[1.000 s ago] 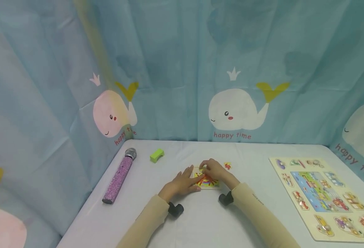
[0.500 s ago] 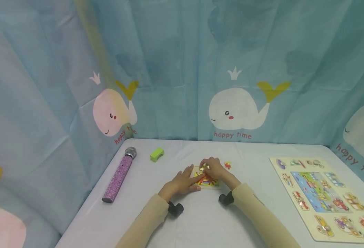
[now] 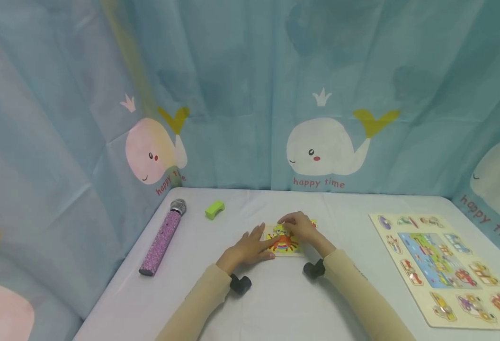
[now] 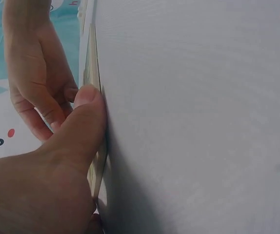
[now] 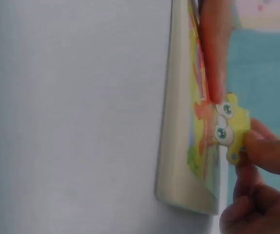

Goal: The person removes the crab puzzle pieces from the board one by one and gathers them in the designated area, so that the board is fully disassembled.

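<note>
A small wooden jigsaw puzzle board (image 3: 290,255) with a colourful crab picture lies on the table between the hands. The left hand (image 3: 248,248) spreads over its left side, one finger across the picture and the thumb (image 4: 89,100) against the near edge. At the board's far edge, the right hand (image 3: 300,226) pinches a yellow puzzle piece (image 5: 237,129) printed with two big eyes. In the right wrist view that piece stands tilted up from the board, its lower edge by the picture and a left fingertip beside it. Another small puzzle piece (image 3: 314,222) lies partly hidden behind the right hand.
A purple glittery microphone (image 3: 161,244) lies at the left, with a green arched block (image 3: 214,209) at the back. A large wooden knob puzzle (image 3: 420,303) rests at the right. A whale-print curtain (image 3: 241,118) hangs behind the white table (image 3: 275,303).
The right hand has shifted slightly at the board's far edge and now covers part of the loose piece. More of the eyed piece shows. The left hand keeps its place on the board.
</note>
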Tool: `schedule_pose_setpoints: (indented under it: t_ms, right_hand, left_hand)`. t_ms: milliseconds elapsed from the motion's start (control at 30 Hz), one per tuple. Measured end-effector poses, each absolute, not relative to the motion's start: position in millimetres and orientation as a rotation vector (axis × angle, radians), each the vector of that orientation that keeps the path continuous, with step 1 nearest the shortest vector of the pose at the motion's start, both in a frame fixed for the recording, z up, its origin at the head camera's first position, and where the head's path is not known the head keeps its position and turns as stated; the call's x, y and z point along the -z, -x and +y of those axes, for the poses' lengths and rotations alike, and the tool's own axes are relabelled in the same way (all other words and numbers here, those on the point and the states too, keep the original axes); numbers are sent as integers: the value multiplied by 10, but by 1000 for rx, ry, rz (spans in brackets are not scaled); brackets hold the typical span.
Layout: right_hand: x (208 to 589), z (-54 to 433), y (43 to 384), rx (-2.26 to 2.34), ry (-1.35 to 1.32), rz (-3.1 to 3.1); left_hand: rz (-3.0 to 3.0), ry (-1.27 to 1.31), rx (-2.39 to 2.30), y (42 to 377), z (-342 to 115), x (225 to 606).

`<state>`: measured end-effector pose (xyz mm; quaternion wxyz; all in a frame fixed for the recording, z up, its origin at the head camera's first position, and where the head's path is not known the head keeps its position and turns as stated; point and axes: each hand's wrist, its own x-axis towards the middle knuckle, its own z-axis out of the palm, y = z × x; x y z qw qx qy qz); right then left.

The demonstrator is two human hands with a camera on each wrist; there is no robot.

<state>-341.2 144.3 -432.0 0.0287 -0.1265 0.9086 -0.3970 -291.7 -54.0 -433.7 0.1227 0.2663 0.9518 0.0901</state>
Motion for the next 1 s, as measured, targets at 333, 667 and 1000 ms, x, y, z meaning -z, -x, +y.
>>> schedule_pose_setpoints:
  t_ms: [333, 667, 1000]
  right_hand:
    - [4287, 1566, 3541, 1350, 281, 2782]
    - [4112, 2144, 3582, 1425, 173, 2741]
    - [4194, 2785, 3576, 1206, -32, 2727]
  left_hand:
    - [2753, -789, -279, 2966, -532, 4289]
    - [2725, -753, -305, 2969, -532, 4293]
    - [2715, -746, -320, 2947, -543, 4288]
